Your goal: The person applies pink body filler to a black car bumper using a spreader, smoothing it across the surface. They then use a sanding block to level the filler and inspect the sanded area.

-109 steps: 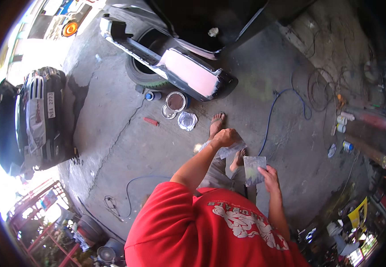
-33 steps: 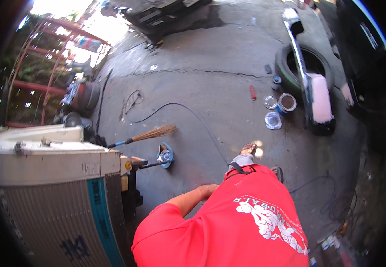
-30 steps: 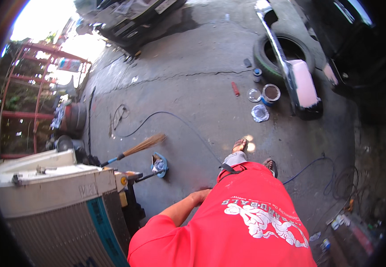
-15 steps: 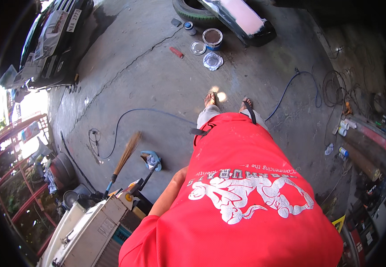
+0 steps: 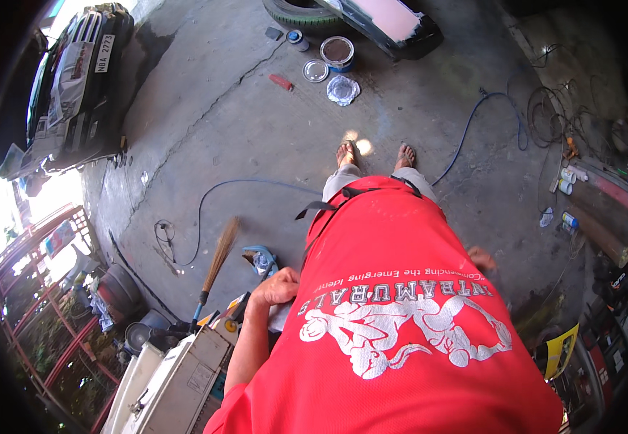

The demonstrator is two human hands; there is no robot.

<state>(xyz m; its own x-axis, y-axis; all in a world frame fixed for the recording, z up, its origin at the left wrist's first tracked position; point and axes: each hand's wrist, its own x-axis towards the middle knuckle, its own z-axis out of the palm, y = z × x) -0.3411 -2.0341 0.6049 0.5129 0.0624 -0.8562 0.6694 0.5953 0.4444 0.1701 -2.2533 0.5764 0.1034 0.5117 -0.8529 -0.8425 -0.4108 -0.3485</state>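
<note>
My left hand [image 5: 278, 286] is at the left side of my red shirt [image 5: 393, 246], with its fingers curled closed. Whatever it holds, if anything, is hidden against my body. Past the shirt's right edge, part of my right hand [image 5: 482, 259] shows; it is smeared, and its fingers cannot be made out. A black strap [image 5: 315, 208] sticks out at my left waist. Just beyond my left hand, a blue container [image 5: 260, 259] with crumpled silvery material inside sits on the floor. A broom [image 5: 220, 253] leans beside it, bristles up.
Ahead lie a tyre [image 5: 303, 16], a car panel [image 5: 393, 25], an open paint can [image 5: 337, 54], its lid [image 5: 315, 70] and a red tool [image 5: 281, 82]. A blue hose [image 5: 473, 123] crosses the floor. A white cabinet [image 5: 176, 376] stands near left; a car [image 5: 75, 94] is far left.
My left hand has come out from the shirt's edge and moved forward into view. Part of my right hand now shows on the other side. The waist strap sticks out further.
</note>
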